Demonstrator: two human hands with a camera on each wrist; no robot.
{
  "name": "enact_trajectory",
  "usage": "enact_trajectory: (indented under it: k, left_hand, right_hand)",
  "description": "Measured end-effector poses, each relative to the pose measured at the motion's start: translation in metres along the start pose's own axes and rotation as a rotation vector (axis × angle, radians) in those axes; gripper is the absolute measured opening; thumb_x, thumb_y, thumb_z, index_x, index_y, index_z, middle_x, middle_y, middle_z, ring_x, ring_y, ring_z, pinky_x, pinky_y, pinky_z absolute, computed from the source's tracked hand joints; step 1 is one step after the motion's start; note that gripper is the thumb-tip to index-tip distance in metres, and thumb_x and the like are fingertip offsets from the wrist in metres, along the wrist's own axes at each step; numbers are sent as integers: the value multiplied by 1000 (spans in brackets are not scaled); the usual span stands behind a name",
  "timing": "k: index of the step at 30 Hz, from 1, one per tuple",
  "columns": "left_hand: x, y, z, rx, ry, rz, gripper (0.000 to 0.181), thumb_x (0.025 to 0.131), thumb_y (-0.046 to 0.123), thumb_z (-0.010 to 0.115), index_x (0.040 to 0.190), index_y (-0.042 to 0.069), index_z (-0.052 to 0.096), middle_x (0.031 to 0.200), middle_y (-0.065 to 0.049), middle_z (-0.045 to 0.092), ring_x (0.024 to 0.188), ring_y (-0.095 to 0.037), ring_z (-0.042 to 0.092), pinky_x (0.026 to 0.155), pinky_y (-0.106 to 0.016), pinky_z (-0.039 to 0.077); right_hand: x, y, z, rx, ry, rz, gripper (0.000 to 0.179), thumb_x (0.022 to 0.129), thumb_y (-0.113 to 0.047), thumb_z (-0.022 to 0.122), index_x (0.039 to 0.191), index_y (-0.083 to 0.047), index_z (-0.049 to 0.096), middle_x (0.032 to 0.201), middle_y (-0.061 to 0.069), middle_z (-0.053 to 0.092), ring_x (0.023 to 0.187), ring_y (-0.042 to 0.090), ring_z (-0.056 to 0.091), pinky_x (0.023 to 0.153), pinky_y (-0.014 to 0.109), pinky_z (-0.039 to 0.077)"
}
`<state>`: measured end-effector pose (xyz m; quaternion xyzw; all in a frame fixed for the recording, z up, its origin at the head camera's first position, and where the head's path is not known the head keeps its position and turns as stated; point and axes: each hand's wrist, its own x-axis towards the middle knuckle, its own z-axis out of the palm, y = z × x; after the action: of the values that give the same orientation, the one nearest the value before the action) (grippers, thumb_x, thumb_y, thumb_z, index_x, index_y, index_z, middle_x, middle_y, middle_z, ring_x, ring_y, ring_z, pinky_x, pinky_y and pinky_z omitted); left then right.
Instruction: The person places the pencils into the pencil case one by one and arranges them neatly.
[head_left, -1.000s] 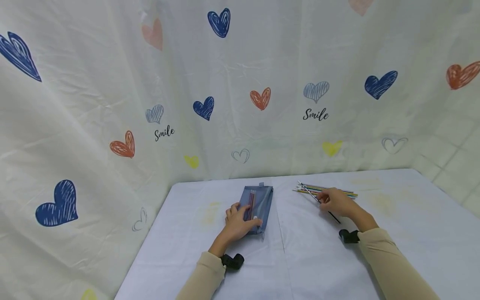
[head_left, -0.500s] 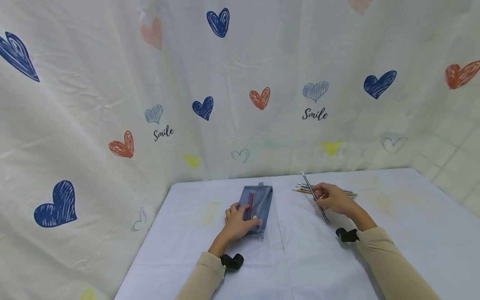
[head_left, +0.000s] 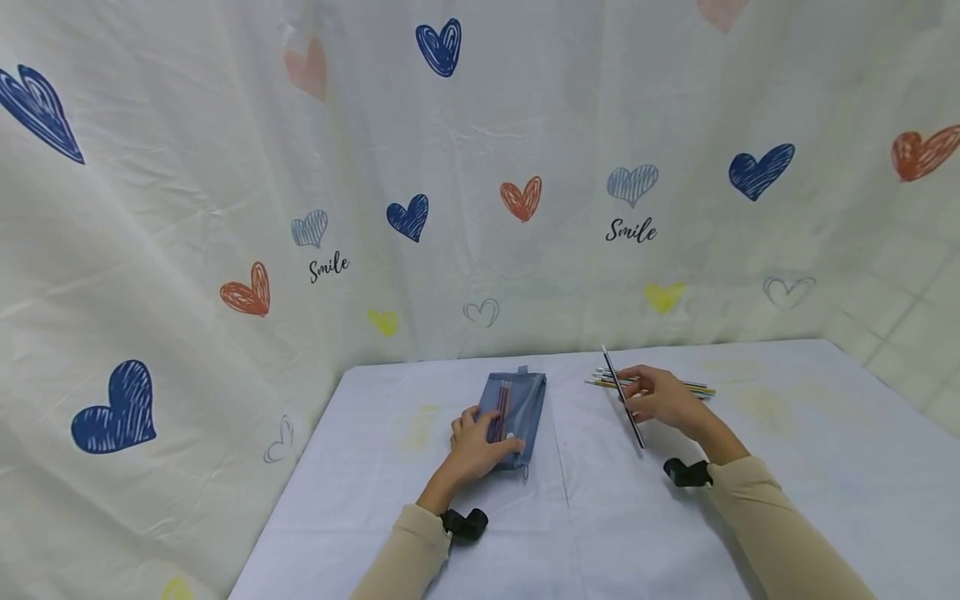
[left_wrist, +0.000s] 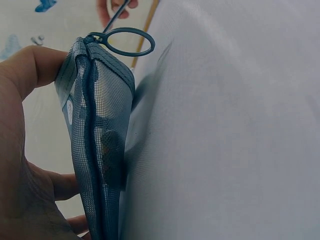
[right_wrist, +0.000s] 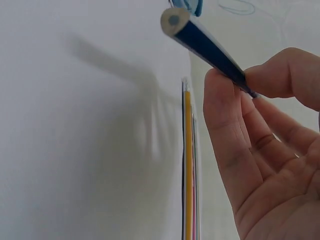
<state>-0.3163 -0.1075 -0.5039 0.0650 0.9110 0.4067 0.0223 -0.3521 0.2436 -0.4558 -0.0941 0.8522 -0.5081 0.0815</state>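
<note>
My left hand (head_left: 476,446) rests on the top of a blue mesh zip pencil case (head_left: 532,408), its fingers spread and its thumb near the pull end. Reddish pencils (head_left: 502,410) show through the mesh. From the side in the left wrist view, the zip and the looped zip pull (left_wrist: 131,42) face the camera. My right hand (head_left: 663,398) pinches a dark blue pencil (head_left: 624,402) between thumb and fingertips, tilted above the table. Its flat, unsharpened end (right_wrist: 174,21) points at the right wrist camera.
Several loose pencils (head_left: 693,387) lie in a pile behind the right hand. A yellow pencil (right_wrist: 188,165) is among them. White cloth covers the table (head_left: 630,525), and a white curtain (head_left: 450,258) with printed hearts hangs behind its far edge.
My right hand has drawn the dark pencil up off the pile, turned it steeper and shifted it slightly left. The left hand and the pencil case have stayed in place.
</note>
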Motion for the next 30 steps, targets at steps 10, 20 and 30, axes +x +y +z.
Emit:
enact_trajectory:
  k: [10,20,30]
  left_hand:
    - [0,0,0,0,1,5,88,81,59,74,152,16,48,164,-18,23,144,-39,22,111,-67,28]
    - [-1,2,-2,-10,-6,22,90,79,58,74,152,13,48,164,-20,23,145,-41,20,110,-69,27]
    - [-2,2,-4,-10,-2,11,86,81,56,74,152,15,49,164,-19,24,143,-40,23,108,-68,31]
  right_hand:
    - [1,-1,12,88,-61,-42,58,93,0,63,146,7,44,113,23,61,88,20,67,81,42,60]
    - [2,-8,29,129,-111,-23,56,90,3,63,143,8,47,106,19,62,84,20,67,78,41,61]
    - [3,-16,51,139,-125,25,52,88,4,63,138,8,51,100,14,64,82,19,66,77,42,61]
